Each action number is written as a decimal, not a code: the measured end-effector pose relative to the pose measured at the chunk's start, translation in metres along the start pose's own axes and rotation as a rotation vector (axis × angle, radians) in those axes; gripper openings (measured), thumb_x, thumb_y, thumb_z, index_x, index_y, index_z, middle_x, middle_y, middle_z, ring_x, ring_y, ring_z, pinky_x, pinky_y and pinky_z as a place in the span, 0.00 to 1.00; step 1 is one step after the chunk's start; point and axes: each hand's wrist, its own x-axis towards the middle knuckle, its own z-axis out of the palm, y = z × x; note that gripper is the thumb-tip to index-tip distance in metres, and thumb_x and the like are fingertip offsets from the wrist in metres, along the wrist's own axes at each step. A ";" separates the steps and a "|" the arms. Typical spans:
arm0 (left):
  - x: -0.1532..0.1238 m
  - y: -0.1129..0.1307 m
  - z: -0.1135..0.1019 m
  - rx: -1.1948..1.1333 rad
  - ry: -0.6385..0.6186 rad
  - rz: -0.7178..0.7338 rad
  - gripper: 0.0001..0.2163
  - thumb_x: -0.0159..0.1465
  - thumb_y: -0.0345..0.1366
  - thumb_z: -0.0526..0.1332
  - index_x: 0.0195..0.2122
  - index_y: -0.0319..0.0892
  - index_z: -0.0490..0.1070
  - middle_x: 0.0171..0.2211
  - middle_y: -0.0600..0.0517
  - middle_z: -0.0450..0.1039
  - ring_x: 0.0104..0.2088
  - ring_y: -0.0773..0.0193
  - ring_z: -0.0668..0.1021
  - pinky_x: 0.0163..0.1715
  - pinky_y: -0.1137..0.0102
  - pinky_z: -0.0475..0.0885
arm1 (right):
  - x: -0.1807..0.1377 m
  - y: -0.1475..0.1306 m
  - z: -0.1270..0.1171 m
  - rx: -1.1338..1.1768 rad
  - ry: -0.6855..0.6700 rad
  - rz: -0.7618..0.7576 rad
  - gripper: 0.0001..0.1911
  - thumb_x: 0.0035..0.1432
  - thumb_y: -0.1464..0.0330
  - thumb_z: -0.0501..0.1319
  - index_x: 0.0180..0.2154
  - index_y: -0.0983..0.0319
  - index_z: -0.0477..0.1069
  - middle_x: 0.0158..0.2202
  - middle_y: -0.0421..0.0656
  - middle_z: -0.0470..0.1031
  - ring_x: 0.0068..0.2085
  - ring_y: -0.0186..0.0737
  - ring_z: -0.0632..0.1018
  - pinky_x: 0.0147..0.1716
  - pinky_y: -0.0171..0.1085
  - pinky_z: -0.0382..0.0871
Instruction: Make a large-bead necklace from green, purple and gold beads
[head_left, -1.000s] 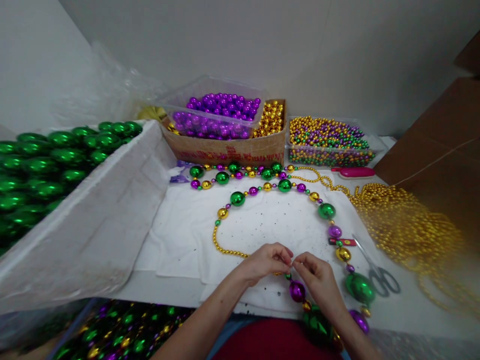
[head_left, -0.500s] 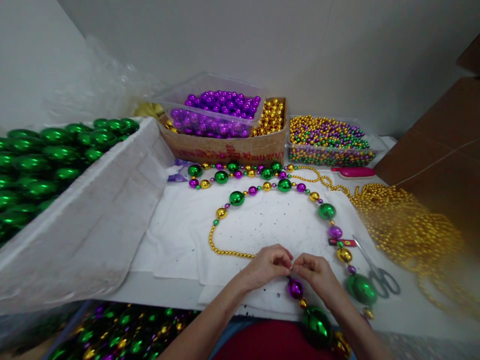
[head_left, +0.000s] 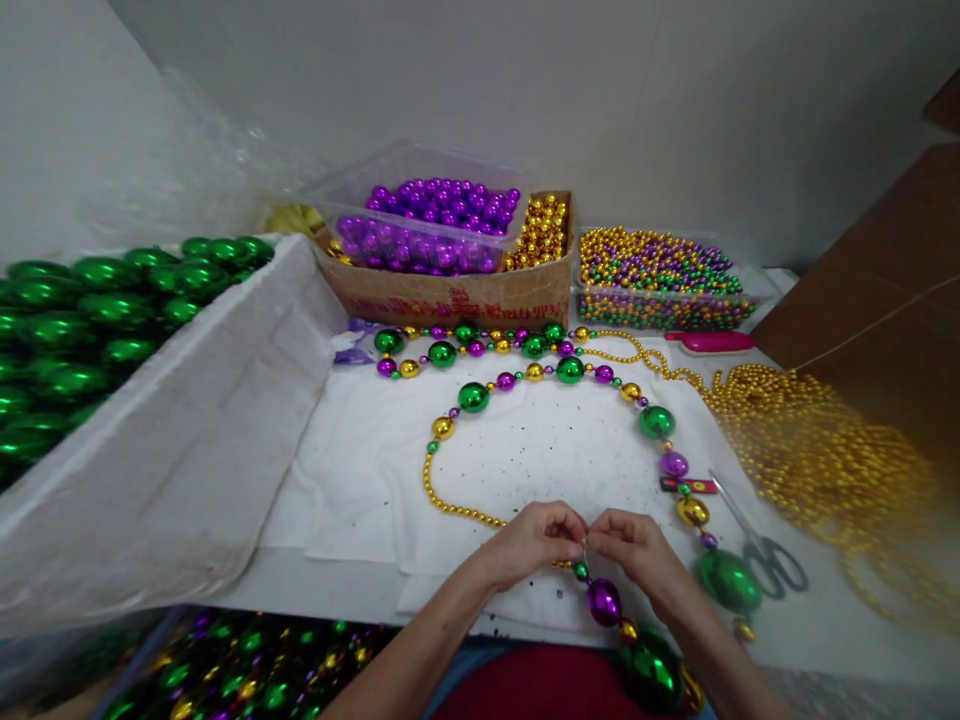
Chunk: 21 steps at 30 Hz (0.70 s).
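My left hand (head_left: 541,540) and my right hand (head_left: 631,545) meet at the near side of the white cloth (head_left: 367,470), fingertips pinched almost together. A thin pale bit of string (head_left: 586,550) shows between them, above a small green bead (head_left: 581,571). From there the bead necklace hangs toward me with a purple bead (head_left: 604,602) and a large green bead (head_left: 652,668). Its strand loops across the cloth through another green bead (head_left: 570,370). A gold bead chain (head_left: 457,510) runs in under my left hand.
Scissors (head_left: 772,560) and a red lighter-like piece (head_left: 694,486) lie at right, near piled gold chain (head_left: 817,440). Behind stand a tub of purple beads (head_left: 420,245), a cardboard box (head_left: 450,298) and a mixed-bead tub (head_left: 660,310). A foam box (head_left: 277,370) of green beads borders the left.
The beads below my fingers have shifted slightly down and right, and the small green bead now shows clearly. Both hands stay pinched in nearly the same place.
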 end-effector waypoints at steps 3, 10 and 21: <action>-0.001 -0.002 0.002 0.036 0.005 0.064 0.07 0.48 0.30 0.65 0.28 0.37 0.70 0.31 0.51 0.69 0.29 0.68 0.69 0.29 0.72 0.62 | -0.001 -0.001 0.001 0.037 -0.022 0.066 0.14 0.40 0.60 0.68 0.21 0.64 0.71 0.14 0.32 0.57 0.17 0.26 0.53 0.17 0.31 0.45; -0.002 -0.014 0.006 0.259 0.134 0.227 0.03 0.51 0.28 0.62 0.27 0.38 0.69 0.33 0.51 0.68 0.32 0.67 0.69 0.31 0.73 0.62 | -0.003 0.002 -0.001 0.139 -0.087 0.168 0.16 0.41 0.58 0.67 0.23 0.64 0.69 0.12 0.29 0.51 0.15 0.24 0.47 0.15 0.32 0.36; -0.010 -0.012 0.015 0.023 0.128 0.152 0.08 0.50 0.29 0.64 0.27 0.38 0.64 0.34 0.52 0.67 0.30 0.70 0.67 0.29 0.74 0.60 | -0.006 -0.007 0.007 0.158 -0.066 0.166 0.16 0.39 0.59 0.68 0.21 0.64 0.68 0.12 0.30 0.53 0.14 0.23 0.48 0.15 0.31 0.35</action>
